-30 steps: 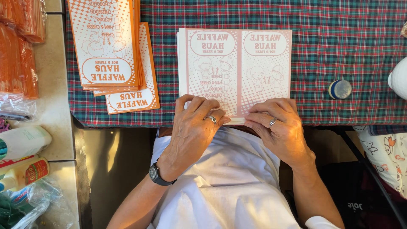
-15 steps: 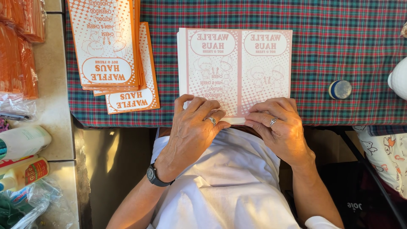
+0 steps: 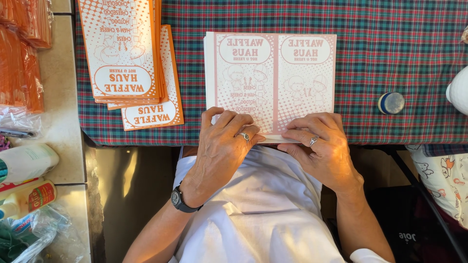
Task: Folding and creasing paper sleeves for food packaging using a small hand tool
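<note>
L hand [image 3: 222,146] + R hand [image 3: 321,146]: fingers pressing near edge of paper sheets [image 3: 273,73], prob. pinching top one | sheets unfolded | orange stack [image 3: 122,48] done alongside

Orange printed sheets [image 3: 122,53], a small round tin [image 3: 391,103], plaid tablecloth [image 3: 390,44].

Single head-worn view, looking straight down at the person's own lap and the table edge. Close range: left hand [image 3: 222,143] and right hand [image 3: 321,146] sit mid-frame, forearms running off the bottom. Beyond the hands the plaid tablecloth [image 3: 390,48] fills the top. Left of the left hand a side counter [image 3: 61,117] enters frame. No second view, so no overlap.
</note>
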